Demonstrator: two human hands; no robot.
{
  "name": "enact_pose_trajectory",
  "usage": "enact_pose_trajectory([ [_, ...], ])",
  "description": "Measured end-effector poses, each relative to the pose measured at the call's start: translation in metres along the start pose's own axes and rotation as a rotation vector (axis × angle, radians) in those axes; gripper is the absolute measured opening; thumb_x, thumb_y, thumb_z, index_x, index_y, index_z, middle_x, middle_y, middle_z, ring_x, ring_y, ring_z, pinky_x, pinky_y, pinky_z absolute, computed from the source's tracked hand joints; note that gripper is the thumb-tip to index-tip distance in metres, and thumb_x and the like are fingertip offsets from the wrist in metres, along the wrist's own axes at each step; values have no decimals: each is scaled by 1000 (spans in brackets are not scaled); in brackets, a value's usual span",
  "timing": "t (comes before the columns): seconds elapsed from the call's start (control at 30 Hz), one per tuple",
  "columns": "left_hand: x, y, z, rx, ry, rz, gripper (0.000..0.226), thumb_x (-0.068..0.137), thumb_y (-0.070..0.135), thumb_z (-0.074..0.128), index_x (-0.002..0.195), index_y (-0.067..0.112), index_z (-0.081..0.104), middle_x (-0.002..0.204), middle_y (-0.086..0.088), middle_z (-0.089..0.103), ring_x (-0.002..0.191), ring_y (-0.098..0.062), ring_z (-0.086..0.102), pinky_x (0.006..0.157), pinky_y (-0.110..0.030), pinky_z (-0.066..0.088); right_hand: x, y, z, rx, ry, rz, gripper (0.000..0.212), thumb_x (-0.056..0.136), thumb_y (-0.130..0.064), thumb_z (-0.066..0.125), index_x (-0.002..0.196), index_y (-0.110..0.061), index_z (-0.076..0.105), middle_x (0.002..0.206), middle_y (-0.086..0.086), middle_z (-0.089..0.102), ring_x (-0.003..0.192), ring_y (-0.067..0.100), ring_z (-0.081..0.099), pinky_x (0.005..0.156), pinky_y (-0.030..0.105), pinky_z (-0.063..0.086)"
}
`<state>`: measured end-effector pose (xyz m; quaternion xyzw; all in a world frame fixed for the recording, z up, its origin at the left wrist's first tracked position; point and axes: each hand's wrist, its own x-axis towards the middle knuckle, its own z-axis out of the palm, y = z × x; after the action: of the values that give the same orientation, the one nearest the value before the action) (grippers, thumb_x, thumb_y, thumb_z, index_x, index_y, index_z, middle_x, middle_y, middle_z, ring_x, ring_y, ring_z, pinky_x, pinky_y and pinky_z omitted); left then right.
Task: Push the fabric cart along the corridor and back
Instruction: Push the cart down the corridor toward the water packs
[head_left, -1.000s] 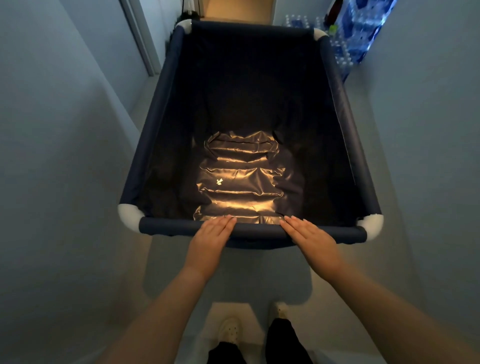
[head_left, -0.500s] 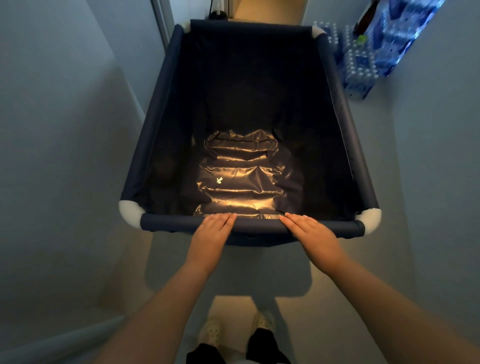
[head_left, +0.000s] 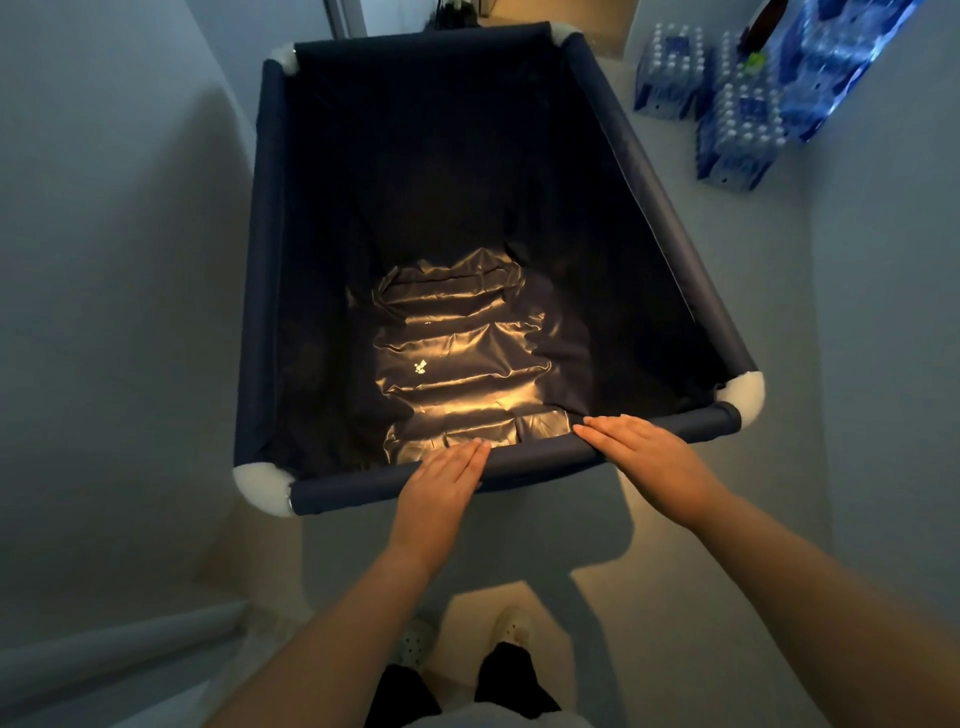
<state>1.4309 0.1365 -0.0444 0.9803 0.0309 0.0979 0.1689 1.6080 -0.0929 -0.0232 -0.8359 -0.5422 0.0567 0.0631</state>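
Both sets of fingers are lying flat and straight on the near rail (head_left: 519, 460) of the fabric cart (head_left: 260, 270), pressing on top of it rather than curling around it; nothing is being clutched. The left hand (head_left: 441, 480) is resting just left of the rail's middle, the right hand (head_left: 647, 457) beside it toward the white corner cap (head_left: 745, 392), with a short stretch of bare rail between them. Just beyond the fingertips the deep bin is opening downward, its dark fabric walls dropping to a crinkled, shiny liner (head_left: 457, 364) at the bottom that is catching warm light; apart from a tiny pale speck on that liner, the bin is holding nothing I can make out. Far beyond the right hand, past the cart's far corner, shrink-wrapped packs of water bottles (head_left: 737, 130) are sitting on the floor against the wall. Below the wrists, the person's pale shoes (head_left: 511, 626) are showing on the floor. Compared with a moment ago, the cart is now sitting skewed, its far end swinging to the left, and the bottle packs are appearing nearer and fuller in view, while the hands are keeping the same flat placement on the rail.
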Motion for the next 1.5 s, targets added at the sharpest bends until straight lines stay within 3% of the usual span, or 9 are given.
enact_pose_trajectory([
  [0.27, -2, 21, 7, 10, 67, 70, 53, 71, 11, 80, 120, 5, 61, 115, -6, 67, 102, -20, 64, 86, -31, 50, -8, 21, 3, 38, 17, -6, 71, 73, 15, 64, 135, -14, 47, 130, 7, 55, 119, 27, 51, 106, 41, 32],
  [0.47, -12, 41, 15, 9, 65, 76, 51, 74, 15, 78, 120, 4, 60, 116, -8, 66, 102, -21, 64, 90, -35, 50, -19, 28, 0, 65, 9, -29, 69, 75, 12, 65, 134, -17, 47, 129, 6, 56, 119, 26, 51, 106, 38, 28],
  [0.87, -29, 60, 17, 41, 26, 136, 53, 75, 15, 78, 123, 4, 58, 118, -10, 65, 103, -21, 63, 91, -34, 50, -49, 22, 1, 117, 23, -3, 60, 78, 7, 66, 131, -16, 51, 126, 7, 58, 116, 27, 53, 104, 42, 34],
  [1.2, -50, 55, 14, 38, 19, 223, 53, 75, 14, 77, 123, 3, 57, 118, -10, 65, 105, -22, 62, 97, -33, 43, -79, -11, 16, 155, 125, 96, 57, 75, 5, 68, 125, -17, 52, 117, 4, 59, 108, 18, 46, 97, 32, 34],
  [1.5, -71, 37, 0, -14, -96, 364, 59, 71, 7, 79, 125, 3, 55, 125, -11, 61, 111, -21, 59, 96, -37, 46, -112, -60, 31, 188, 116, 259, 55, 80, -3, 64, 129, -21, 49, 121, -1, 56, 110, 19, 50, 95, 33, 40],
])
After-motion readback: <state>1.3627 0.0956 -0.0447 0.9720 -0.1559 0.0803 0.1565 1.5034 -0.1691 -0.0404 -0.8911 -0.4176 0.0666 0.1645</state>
